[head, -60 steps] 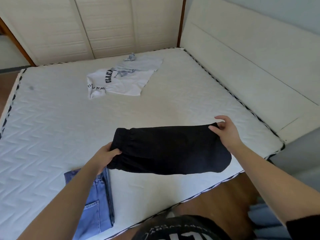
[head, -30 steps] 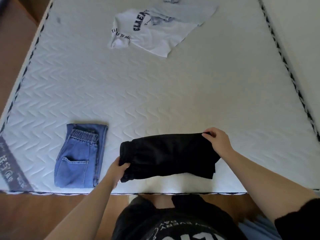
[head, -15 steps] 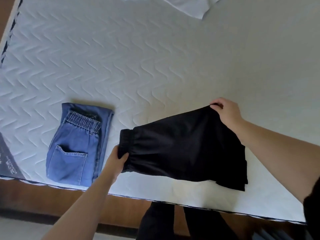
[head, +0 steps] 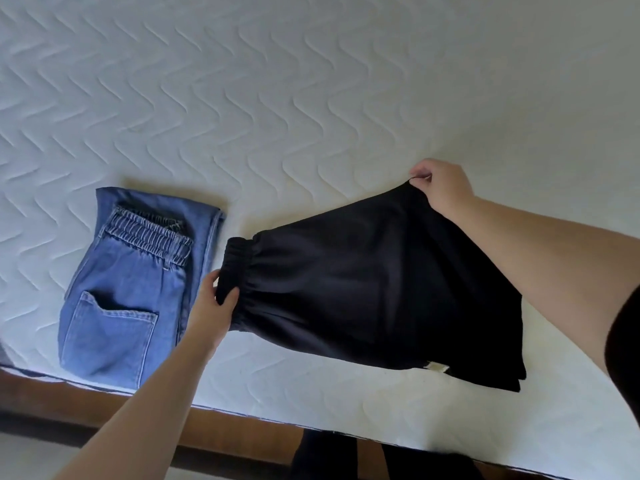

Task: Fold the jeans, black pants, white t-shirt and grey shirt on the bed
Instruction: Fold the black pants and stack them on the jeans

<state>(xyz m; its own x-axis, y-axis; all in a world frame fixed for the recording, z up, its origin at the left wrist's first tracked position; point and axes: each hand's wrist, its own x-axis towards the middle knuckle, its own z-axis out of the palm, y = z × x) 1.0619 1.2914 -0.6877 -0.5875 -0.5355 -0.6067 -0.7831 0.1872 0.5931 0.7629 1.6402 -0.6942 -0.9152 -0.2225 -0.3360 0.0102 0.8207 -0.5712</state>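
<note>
Since the last frame your right hand (head: 445, 188) has lifted its corner of the black pants (head: 374, 292) higher and further out; the hem now hangs lower. Right hand: thumb and fingers pinch the far corner, forearm extended. Left hand (head: 213, 306): grips the elastic waistband, thumb on top. Pants held just above the bed (head: 311, 98), near its edge. Folded jeans (head: 128, 282) lie just left.
</note>
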